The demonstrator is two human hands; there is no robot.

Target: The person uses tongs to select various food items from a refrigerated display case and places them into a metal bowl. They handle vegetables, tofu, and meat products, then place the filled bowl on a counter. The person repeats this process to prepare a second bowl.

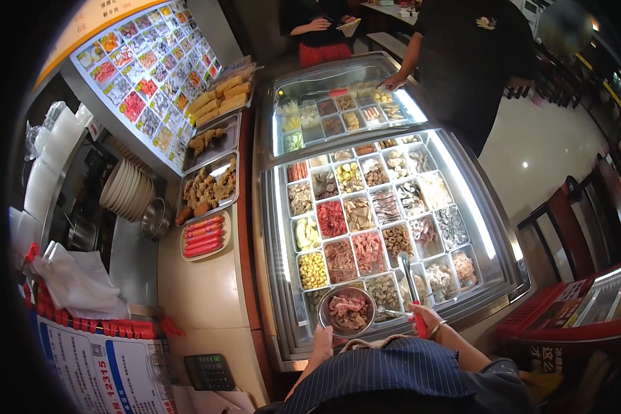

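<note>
My left hand [322,342] grips the rim of a round steel bowl [320,312] at the near edge of the lit display case. Slices of raw red meat [350,310] fill much of the bowl. In my right hand [429,319] is a pair of metal tongs [412,281] with red grips, its two arms spread wide apart over the near trays. One tip lies by the brown pieces [397,241]; the other points left toward the bowl. Nothing shows between the tips. Trays of minced and sliced red meat [368,251] and yellow corn [312,270] lie just beyond the bowl.
Left of the case, a counter [217,293] holds a plate of red-wrapped sausages [204,237], trays of fried food [212,181], and a calculator [209,372]. Stacked plates [126,190] stand farther left. A person in black [462,62] reaches over the far case; another stands behind it. Chairs [566,221] are at right.
</note>
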